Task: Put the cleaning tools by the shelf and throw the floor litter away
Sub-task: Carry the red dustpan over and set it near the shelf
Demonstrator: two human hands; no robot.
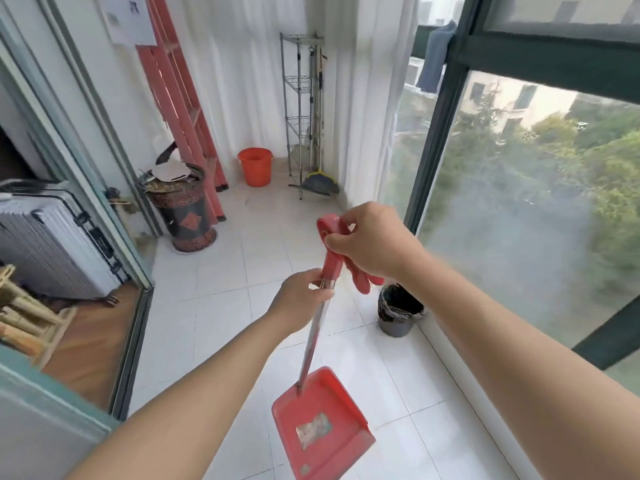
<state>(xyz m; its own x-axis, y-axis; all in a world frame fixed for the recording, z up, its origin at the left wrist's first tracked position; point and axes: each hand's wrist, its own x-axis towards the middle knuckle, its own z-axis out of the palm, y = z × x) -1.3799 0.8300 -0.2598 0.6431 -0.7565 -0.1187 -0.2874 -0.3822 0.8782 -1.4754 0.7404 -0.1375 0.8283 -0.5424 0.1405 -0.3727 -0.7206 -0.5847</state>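
Front lip of dustpan point(322, 424) cut off by frame edge at 6 o'clock. Pale patch point(313, 429) inside the pan blurred; litter or label, cannot tell. Upper handle partly covered by right hand point(372, 242). Fingertips of left hand point(299, 297) hidden behind the shaft. Poles point(311, 98) at the shelf point(298, 109), 12 o'clock, too small to identify beyond one broom point(318, 181) head. Suitcase point(52, 244) cut off at 9 o'clock; ladder point(180, 109) top cut off at 11 o'clock

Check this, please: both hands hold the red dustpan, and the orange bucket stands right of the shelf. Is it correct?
One thing is wrong. The head view shows the bucket left of the shelf, not right of it. The left hand and right hand do hold the dustpan.
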